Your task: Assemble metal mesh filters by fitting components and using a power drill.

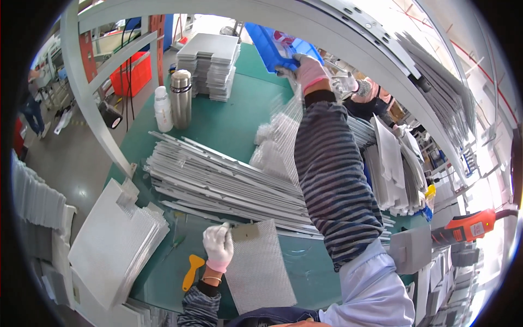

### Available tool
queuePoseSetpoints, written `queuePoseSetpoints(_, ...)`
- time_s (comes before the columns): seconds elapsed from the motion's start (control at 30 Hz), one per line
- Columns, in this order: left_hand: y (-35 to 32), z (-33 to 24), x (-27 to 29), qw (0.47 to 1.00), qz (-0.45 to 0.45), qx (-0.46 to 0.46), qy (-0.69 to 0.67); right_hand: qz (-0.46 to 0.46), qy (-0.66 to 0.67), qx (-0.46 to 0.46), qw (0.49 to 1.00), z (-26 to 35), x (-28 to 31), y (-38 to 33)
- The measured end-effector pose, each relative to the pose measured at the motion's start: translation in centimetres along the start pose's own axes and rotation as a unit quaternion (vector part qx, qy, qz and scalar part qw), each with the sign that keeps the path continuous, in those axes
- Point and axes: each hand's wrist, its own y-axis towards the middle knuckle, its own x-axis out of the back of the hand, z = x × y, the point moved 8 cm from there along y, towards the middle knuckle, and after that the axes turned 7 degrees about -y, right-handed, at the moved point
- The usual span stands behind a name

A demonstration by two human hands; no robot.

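My left hand (218, 248), in a white and pink glove, is closed at the upper left corner of a grey mesh panel (259, 267) lying on the near part of the table. Its fingertips are pinched against that corner. My right arm stretches far across the table. At its end my gloved right hand (310, 72) grips the near edge of a blue plastic bin (265, 43), which is tilted and holds something reddish and clear. Loose mesh sheets (278, 143), partly blurred, lie below that hand. A yellow scraper (193, 272) rests left of my left hand.
Long metal strips (218, 177) lie across the green table (239, 131). A steel thermos (181, 101), a white bottle (163, 109) and stacked panels (208, 60) stand behind. More panels (111, 240) are at left. A co-worker's gloved hand (346, 83) is at far right, an orange-black tool (468, 226) nearer.
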Motion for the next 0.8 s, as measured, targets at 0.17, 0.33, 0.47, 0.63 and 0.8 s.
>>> queuePoseSetpoints(0.17, 10.7, -7.3, 0.4, 0.990, 0.089, -0.073, 0.086, 0.160, 0.133, 0.017, 0.978, 4.6, -4.8, -2.2)
queuePoseSetpoints(0.33, 19.2, -1.6, -9.0, 0.947, 0.076, 0.225, -0.215, 0.197, 0.657, -0.333, 0.647, -3.6, -12.2, -0.8)
queuePoseSetpoints(0.47, 19.7, 2.4, -12.8, 0.851, 0.063, 0.314, -0.416, 0.126, 0.174, 0.078, 0.974, 7.9, -6.3, -1.2)
queuePoseSetpoints(0.63, 16.5, 5.9, -17.4, 0.803, -0.029, 0.346, -0.485, 0.015, 0.076, 0.058, 0.995, 12.8, 4.0, 1.3)
queuePoseSetpoints(0.8, 13.0, 9.1, -17.3, 0.598, -0.019, 0.525, -0.606, 0.057, 0.028, 0.057, 0.996, 8.9, 5.4, 1.4)
